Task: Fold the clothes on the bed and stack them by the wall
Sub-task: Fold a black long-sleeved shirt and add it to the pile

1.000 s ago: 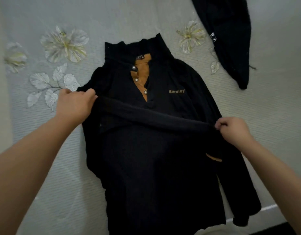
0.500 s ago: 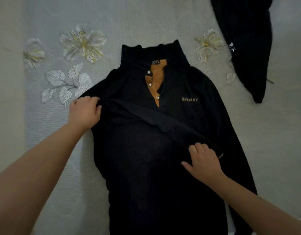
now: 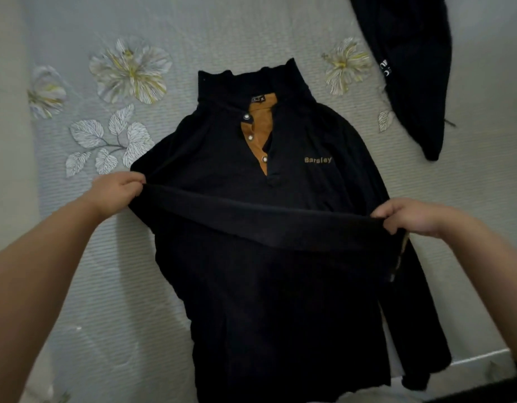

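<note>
Black long-sleeved shirt (image 3: 251, 286) lies face up across the centre of the frame, collar toward the top, hem running off the bottom edge. Tan placket (image 3: 258, 135) open at the neck with three pale buttons; tan lettering "Barsley" (image 3: 317, 160) on the chest at centre right. One sleeve is drawn taut across the chest as a dark horizontal band (image 3: 260, 216).

Left hand (image 3: 114, 190), centre left, fingers curled and pinching the band's end at the shirt's edge. Right hand (image 3: 411, 216), centre right, fingers clamped on the other end.

Shirt rests on the bed (image 3: 77, 257), covered in pale ribbed fabric with printed flowers (image 3: 130, 71) and leaves (image 3: 109, 141) in the upper left, another flower upper right. A second dark garment (image 3: 411, 68) with white lettering lies in the upper right corner, well apart from the shirt.

Half a second ago the right hand was low over the shirt's middle, band slanting; now it is out at the right edge and the band runs nearly level.
</note>
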